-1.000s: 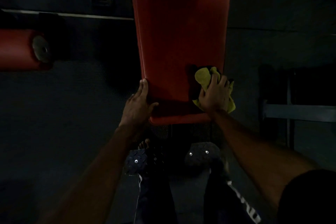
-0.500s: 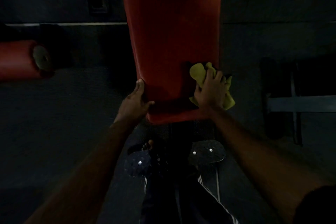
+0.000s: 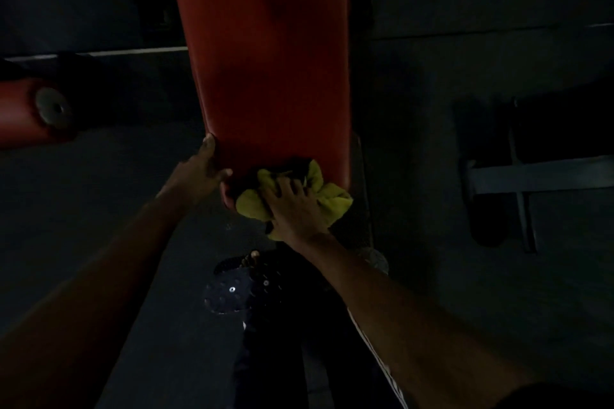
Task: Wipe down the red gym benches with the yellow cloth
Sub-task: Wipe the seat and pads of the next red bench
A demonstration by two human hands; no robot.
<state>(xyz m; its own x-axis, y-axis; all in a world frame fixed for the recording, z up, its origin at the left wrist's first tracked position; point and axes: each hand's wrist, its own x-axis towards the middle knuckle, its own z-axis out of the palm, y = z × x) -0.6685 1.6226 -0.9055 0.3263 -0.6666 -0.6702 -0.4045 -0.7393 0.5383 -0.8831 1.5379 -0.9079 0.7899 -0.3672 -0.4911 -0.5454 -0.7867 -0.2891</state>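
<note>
It is very dark in here. A person leans over a long red bench (image 3: 265, 76) and reaches out with both bare arms.

The right hand (image 3: 295, 209) lies on top of a yellow cloth (image 3: 332, 199). Its fingers are spread out and push the cloth down. The cloth is all bunched up. It sits on the near end of the red bench, at the corner closest to the person, and some of it sticks out on both sides of the hand.

The left hand (image 3: 199, 169) holds the left edge of the red bench, close to the same end. The thumb sits on top of the pad and the fingers lie along its side.

Off to the left is a fat red roller (image 3: 20, 113) with a round grey cap on its end. Down below, between the two arms, there is a dark shoe (image 3: 232, 289) with little holes in it, standing on the dark floor (image 3: 432, 276). To the right is a grey metal bar (image 3: 538, 176), well apart from the red bench.
</note>
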